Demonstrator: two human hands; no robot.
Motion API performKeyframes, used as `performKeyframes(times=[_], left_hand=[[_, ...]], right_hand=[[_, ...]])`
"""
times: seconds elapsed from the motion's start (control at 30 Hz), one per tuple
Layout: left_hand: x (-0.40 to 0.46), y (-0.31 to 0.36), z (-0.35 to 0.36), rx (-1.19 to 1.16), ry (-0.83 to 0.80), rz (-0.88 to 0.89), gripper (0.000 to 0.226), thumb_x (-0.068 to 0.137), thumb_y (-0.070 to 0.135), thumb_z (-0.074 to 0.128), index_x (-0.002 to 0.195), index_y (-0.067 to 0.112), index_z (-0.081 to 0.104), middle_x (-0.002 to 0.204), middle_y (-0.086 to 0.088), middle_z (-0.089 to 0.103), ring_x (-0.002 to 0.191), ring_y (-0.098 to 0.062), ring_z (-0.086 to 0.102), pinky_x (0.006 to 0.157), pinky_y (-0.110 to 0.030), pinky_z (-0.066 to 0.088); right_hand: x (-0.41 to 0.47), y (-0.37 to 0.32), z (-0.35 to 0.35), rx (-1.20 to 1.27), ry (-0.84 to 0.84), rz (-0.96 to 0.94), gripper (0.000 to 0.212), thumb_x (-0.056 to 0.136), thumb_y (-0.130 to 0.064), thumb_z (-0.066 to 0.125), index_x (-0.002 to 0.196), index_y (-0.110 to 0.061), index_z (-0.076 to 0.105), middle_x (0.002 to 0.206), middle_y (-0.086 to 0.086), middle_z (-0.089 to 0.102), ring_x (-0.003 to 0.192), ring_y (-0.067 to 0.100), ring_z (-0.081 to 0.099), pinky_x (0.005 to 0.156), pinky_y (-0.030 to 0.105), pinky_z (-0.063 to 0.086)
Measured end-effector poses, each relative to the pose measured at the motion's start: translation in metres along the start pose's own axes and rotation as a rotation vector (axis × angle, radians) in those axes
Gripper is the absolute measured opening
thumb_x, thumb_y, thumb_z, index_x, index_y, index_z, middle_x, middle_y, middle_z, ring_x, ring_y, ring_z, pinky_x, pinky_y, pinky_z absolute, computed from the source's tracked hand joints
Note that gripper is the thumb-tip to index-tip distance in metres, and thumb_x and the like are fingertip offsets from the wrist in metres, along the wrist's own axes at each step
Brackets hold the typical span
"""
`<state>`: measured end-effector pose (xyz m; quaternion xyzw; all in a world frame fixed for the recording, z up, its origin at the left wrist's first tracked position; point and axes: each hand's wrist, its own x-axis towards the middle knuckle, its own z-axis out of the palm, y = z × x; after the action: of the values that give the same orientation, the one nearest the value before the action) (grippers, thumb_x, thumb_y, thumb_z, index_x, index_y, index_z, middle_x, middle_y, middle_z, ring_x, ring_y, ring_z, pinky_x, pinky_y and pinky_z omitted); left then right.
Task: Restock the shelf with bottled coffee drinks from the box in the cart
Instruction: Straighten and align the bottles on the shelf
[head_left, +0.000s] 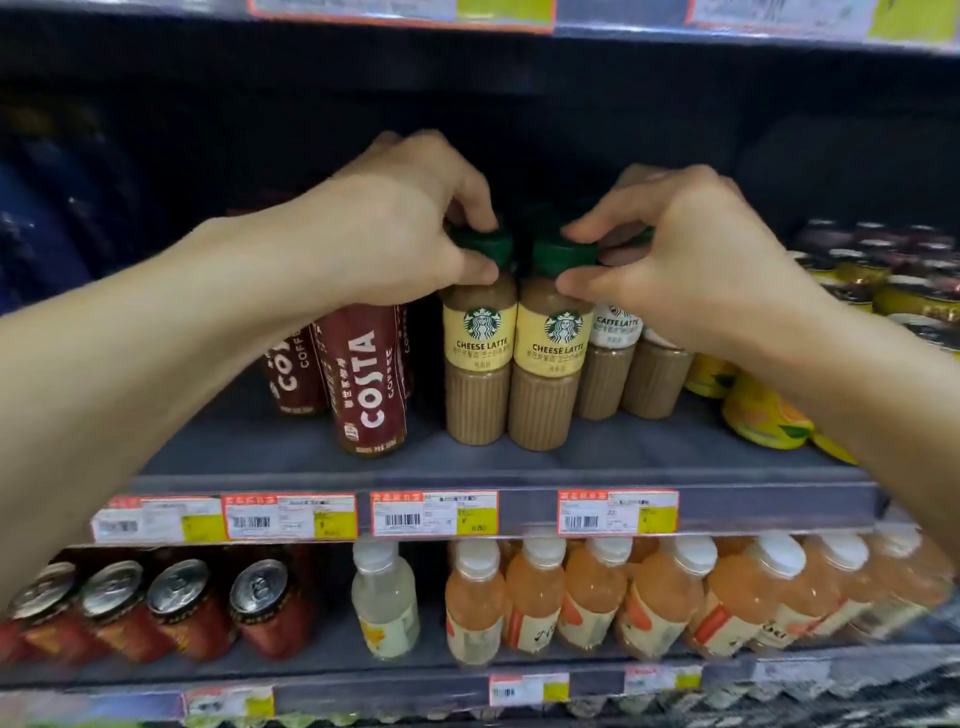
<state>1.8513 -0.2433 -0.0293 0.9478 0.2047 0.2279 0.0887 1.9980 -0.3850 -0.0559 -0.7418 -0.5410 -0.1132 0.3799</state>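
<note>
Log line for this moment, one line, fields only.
left hand: grips left Cheese Latte bottle cap | right hand: grips right Cheese Latte bottle cap | both upright on shelf

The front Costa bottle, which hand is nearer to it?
Left. The left hand sits just above the front Costa bottle, gripping a cheese latte cap; the right hand is farther right, beyond both cheese lattes.
</note>
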Motion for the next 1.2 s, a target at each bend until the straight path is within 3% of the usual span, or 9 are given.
performKeyframes(times=[0.43,0.53,0.7,0.8,0.87,0.97,1.1,1.2], left_hand=[[-0.022,-0.006,-0.008,-0.003,-0.003,0.011,0.032,0.075,0.040,0.076,0.104,0.031,0.067,0.104,0.006,0.063,0.105,-0.014,0.057,0.095,-0.040,0.049],[-0.023,-0.007,-0.007,0.044,-0.009,0.001,0.036,0.077,0.043,0.075,0.109,0.032,0.064,0.109,0.004,0.061,0.106,-0.014,0.055,0.097,-0.034,0.047],[-0.019,-0.006,-0.008,0.149,-0.060,-0.008,0.042,0.077,0.048,0.072,0.113,0.033,0.057,0.110,0.001,0.051,0.107,-0.019,0.049,0.085,-0.026,0.039],[-0.018,-0.002,-0.017,0.208,-0.154,0.015,0.051,0.074,0.060,0.067,0.116,0.036,0.051,0.117,0.002,0.052,0.110,-0.018,0.047,0.087,-0.030,0.042],[-0.017,-0.002,-0.025,0.225,-0.164,0.046,0.055,0.074,0.069,0.057,0.119,0.037,0.050,0.120,0.006,0.053,0.109,-0.013,0.048,0.089,-0.030,0.043],[-0.011,-0.007,-0.033,0.196,-0.100,0.059,0.046,0.086,0.063,0.044,0.122,0.035,0.051,0.113,0.015,0.050,0.103,-0.007,0.041,0.087,-0.026,0.036],[0.012,-0.019,-0.035,0.196,-0.043,0.075,0.020,0.094,0.042,0.051,0.107,0.031,0.062,0.106,0.010,0.058,0.091,-0.011,0.048,0.077,-0.025,0.035],[0.033,-0.027,-0.029,0.099,-0.120,0.129,0.018,0.090,0.034,0.063,0.106,0.027,0.067,0.105,0.010,0.066,0.097,-0.011,0.060,0.091,-0.030,0.046]], right_hand=[[-0.010,-0.014,0.006,0.050,-0.018,-0.008,0.034,0.075,-0.022,0.083,0.106,-0.016,0.073,0.097,-0.009,0.061,0.090,0.011,0.064,0.082,0.032,0.057],[-0.012,-0.016,0.007,0.063,-0.024,-0.002,0.034,0.075,-0.021,0.083,0.107,-0.016,0.072,0.097,-0.010,0.060,0.089,0.011,0.064,0.082,0.032,0.057],[-0.013,-0.019,0.007,0.033,-0.064,-0.020,0.039,0.077,-0.024,0.080,0.114,-0.016,0.070,0.102,-0.010,0.059,0.097,0.011,0.061,0.090,0.034,0.054],[-0.013,-0.021,-0.004,0.032,-0.071,-0.033,0.034,0.083,-0.034,0.069,0.115,-0.024,0.069,0.106,-0.014,0.063,0.101,0.004,0.060,0.091,0.026,0.052],[-0.008,-0.018,-0.015,0.072,0.004,-0.007,0.023,0.089,-0.027,0.063,0.111,-0.026,0.071,0.105,-0.014,0.068,0.099,0.001,0.063,0.090,0.019,0.052],[0.008,-0.009,-0.030,0.113,0.072,0.068,0.018,0.091,-0.015,0.063,0.099,-0.028,0.073,0.098,-0.012,0.072,0.091,0.000,0.065,0.078,0.008,0.050],[0.034,-0.002,-0.037,-0.065,-0.134,0.112,0.016,0.089,-0.025,0.070,0.103,-0.033,0.067,0.105,-0.013,0.068,0.093,-0.001,0.060,0.076,0.000,0.040],[0.054,-0.003,-0.038,-0.157,-0.364,0.149,0.026,0.086,-0.031,0.072,0.109,-0.036,0.063,0.109,-0.014,0.064,0.103,0.003,0.059,0.087,0.009,0.043]])
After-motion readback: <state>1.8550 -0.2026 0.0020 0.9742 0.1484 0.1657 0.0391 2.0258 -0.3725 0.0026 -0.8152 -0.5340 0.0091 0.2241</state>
